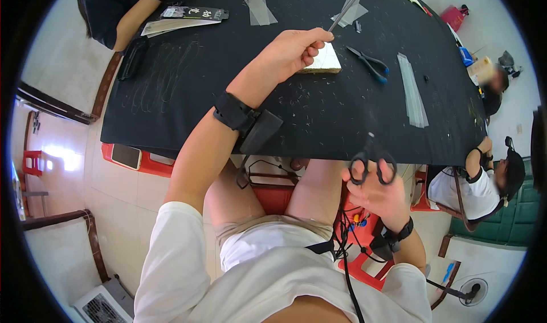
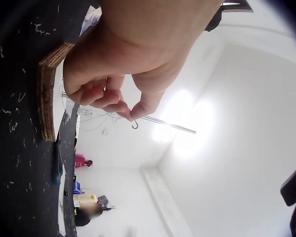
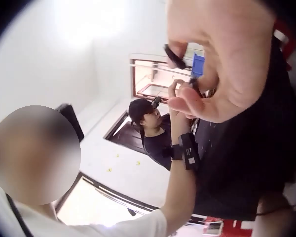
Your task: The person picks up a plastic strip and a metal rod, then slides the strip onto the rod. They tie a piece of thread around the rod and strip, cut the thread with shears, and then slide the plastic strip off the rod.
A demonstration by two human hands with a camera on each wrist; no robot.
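My left hand [image 1: 290,52] is over the black table, pinching a thin metal rod [image 1: 348,6] between thumb and fingertips. Its rod slants up and away. A small metal hook [image 2: 134,125] pokes out at the pinching fingertips in the left wrist view. Just below that hand lies a wooden block [image 1: 326,61] with a white top and layered brown edges. At the table's near edge, my right hand [image 1: 380,194] holds black-handled scissors [image 1: 358,170], with fingers in the loops. Motion blurs the scissor blades, which point toward the table.
Pliers [image 1: 370,65] lie right of the block, and clear plastic strips [image 1: 411,92] farther right. Thin clippings and a loose thread [image 1: 165,75] are scattered on the cloth. Left stands a black stapler-like object [image 1: 133,58]. Another person's arm [image 1: 134,23] rests at the far left; others sit right.
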